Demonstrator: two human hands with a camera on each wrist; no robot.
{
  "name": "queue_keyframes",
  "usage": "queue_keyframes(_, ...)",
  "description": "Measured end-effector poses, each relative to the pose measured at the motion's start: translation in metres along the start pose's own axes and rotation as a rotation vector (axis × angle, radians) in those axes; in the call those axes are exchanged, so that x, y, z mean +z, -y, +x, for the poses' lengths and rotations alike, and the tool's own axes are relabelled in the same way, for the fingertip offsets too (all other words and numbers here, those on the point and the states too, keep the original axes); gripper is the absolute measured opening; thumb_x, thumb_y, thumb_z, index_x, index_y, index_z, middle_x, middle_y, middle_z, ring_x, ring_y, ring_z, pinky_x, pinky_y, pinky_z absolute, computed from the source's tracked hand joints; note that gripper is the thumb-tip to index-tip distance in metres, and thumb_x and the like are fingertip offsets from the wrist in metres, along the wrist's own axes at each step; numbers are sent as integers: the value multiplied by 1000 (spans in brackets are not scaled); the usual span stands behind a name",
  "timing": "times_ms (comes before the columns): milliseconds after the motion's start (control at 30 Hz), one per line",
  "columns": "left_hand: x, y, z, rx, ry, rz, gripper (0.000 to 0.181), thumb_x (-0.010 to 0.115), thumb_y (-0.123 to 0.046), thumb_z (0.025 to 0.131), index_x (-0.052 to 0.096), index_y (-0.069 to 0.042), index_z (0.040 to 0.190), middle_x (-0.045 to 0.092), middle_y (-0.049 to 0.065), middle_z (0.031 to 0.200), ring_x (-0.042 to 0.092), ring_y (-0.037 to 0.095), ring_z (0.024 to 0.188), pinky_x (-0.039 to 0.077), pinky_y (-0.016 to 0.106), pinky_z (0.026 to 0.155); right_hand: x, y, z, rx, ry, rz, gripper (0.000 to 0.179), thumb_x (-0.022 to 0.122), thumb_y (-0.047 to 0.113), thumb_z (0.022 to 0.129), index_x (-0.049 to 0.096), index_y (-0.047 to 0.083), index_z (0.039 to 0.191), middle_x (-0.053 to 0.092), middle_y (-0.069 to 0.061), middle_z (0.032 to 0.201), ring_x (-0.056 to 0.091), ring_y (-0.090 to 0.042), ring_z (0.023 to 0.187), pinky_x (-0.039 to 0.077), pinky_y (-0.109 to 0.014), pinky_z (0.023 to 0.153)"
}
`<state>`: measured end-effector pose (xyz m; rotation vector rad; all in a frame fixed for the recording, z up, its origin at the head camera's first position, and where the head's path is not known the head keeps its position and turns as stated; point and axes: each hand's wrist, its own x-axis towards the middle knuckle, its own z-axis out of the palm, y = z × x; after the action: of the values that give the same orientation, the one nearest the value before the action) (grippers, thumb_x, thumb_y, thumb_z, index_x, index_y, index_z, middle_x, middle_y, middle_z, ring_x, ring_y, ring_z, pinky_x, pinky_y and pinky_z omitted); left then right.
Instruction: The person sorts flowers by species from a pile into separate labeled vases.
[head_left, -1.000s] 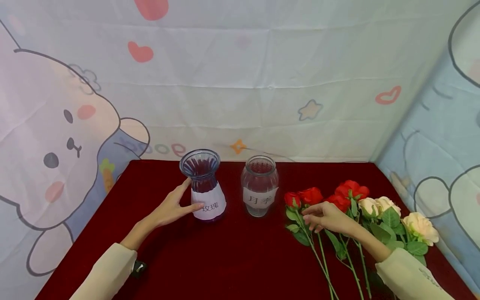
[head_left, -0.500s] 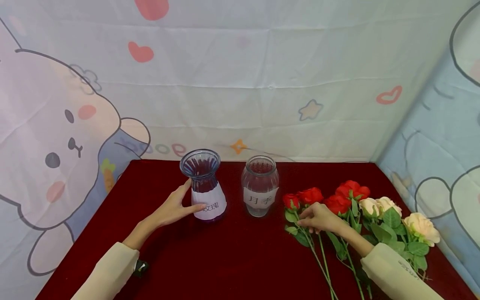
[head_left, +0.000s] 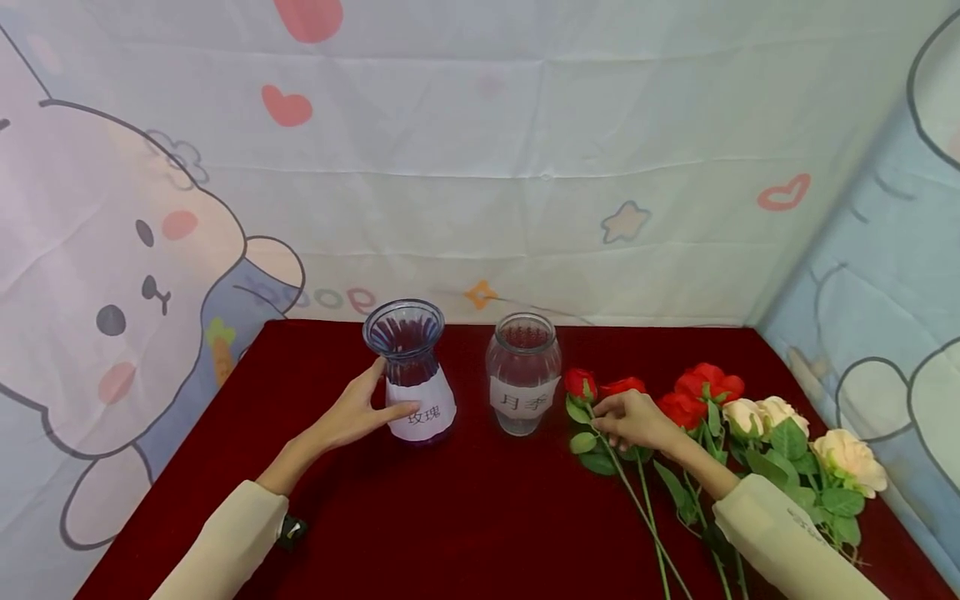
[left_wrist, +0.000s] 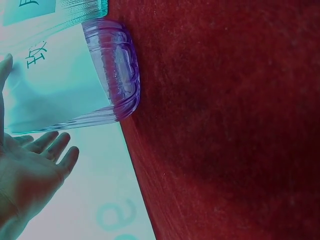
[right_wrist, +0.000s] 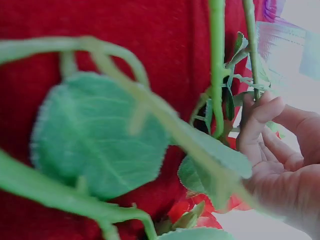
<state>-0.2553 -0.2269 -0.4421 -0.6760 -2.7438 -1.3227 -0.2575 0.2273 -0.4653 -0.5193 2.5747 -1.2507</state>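
My left hand point(head_left: 352, 417) is beside a blue-purple glass vase point(head_left: 405, 342) with a white paper label. Its thumb lies over the label, and in the left wrist view the other fingers point(left_wrist: 60, 145) extend loosely along the vase's point(left_wrist: 117, 70) side. My right hand point(head_left: 637, 421) pinches the stem of a red rose point(head_left: 580, 383) just below its leaves; in the right wrist view thumb and fingers meet at the stem point(right_wrist: 251, 45). Partly behind that hand, a second red rose point(head_left: 624, 386) lies on the cloth. A clear glass jar point(head_left: 522, 358), also labelled, stands between the hands.
Larger red flowers point(head_left: 708, 385) and several cream flowers point(head_left: 847, 458) with green leaves lie at the right, their stems toward the front edge. Dark red cloth point(head_left: 450, 525) covers the table. A printed curtain point(head_left: 450, 167) hangs behind.
My right hand has come down to the rose stem and pinched it. The rose head has shifted slightly up and away from its neighbour. The left hand stays at the vase.
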Motion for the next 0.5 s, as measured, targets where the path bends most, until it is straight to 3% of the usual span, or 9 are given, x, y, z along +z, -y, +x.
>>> queue_keyframes(500,3,4,1,10,0,-17,92,77,-37,90,23,-22,163,46,12,158,47,39,143,39,66,113,-12,13,9,72,-109,84,29,67,10,98,68,-11,119,76,-15,86,69,-16,63,61,-31,57)
